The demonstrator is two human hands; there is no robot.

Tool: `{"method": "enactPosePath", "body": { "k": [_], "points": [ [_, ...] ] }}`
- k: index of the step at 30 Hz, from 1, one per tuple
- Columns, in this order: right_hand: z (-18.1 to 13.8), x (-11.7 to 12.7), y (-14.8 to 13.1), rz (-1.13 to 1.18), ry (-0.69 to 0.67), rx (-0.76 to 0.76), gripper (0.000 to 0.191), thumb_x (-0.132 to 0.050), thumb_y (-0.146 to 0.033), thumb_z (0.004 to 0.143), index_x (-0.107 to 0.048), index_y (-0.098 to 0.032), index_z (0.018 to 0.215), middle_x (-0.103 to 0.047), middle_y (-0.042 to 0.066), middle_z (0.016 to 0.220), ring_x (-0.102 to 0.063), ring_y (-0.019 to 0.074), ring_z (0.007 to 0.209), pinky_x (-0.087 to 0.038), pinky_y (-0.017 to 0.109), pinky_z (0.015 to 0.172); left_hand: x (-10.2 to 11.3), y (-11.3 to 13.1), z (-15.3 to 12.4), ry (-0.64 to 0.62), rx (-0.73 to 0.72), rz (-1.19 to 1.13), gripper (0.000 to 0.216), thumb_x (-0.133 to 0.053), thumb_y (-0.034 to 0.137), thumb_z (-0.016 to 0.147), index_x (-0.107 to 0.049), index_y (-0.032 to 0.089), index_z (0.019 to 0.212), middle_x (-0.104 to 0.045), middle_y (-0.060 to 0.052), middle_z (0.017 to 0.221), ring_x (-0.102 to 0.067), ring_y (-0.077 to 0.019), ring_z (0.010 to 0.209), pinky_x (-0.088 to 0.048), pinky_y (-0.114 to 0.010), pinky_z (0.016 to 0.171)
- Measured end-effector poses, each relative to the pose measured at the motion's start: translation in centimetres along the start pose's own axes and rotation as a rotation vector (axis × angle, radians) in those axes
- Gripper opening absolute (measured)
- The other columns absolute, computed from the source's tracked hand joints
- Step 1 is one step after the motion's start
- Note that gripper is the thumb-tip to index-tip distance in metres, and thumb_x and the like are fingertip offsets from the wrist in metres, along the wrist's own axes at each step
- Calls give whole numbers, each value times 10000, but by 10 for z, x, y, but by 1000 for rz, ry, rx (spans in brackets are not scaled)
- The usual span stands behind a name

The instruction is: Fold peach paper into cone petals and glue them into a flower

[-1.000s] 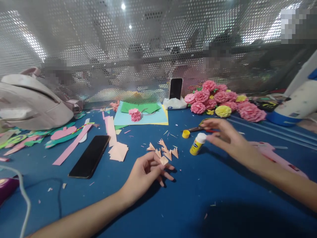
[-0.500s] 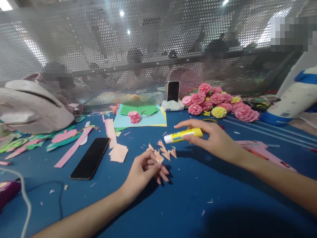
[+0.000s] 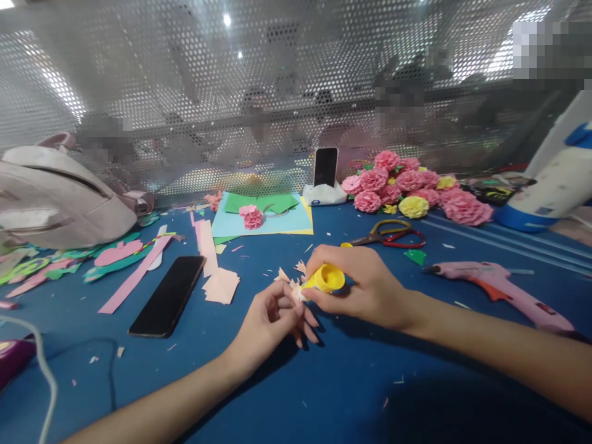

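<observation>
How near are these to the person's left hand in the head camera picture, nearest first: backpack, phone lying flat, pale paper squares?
1. Pale paper squares: just left of the left hand.
2. Flat phone: farther left, past the squares.
3. Backpack: far left, toward the back.

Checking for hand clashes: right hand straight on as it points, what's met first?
Likely the folded paper piece in the left hand; the glue stick in the right hand is at it, exact contact unclear.
</observation>
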State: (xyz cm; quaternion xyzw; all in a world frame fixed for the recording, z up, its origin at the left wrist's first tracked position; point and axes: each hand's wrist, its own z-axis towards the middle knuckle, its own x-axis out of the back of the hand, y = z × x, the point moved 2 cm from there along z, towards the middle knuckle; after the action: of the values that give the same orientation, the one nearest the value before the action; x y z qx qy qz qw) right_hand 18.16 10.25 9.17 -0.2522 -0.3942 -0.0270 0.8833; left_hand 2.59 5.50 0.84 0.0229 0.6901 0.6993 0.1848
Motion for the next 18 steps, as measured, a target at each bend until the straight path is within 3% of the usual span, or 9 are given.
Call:
{"method": "enactPosePath", "body": {
  "k": [11, 18],
  "points": [
    [-2, -6, -2, -74, -12, 118, 150, -594, -339, 899, -545, -205, 850, -621, -7, 704, -538, 115, 602, -376, 213, 568, 0, 8, -2, -26, -5, 13, 328, -629, 456, 873, -570, 133, 879, -668, -43, 724, -677, -152, 574, -499, -235, 531],
    [-3, -6, -1, -35, -49, 195, 160, -598, -342, 915, -552, -193, 884, -622, 7, 746, -557, 121, 653, -401, 210, 614, 4, 2, -1, -14, -9, -48, 255, -567, 387, 931, -544, 140, 874, -666, -24, 643, -673, -132, 534, -480, -190, 504]
  ]
}}
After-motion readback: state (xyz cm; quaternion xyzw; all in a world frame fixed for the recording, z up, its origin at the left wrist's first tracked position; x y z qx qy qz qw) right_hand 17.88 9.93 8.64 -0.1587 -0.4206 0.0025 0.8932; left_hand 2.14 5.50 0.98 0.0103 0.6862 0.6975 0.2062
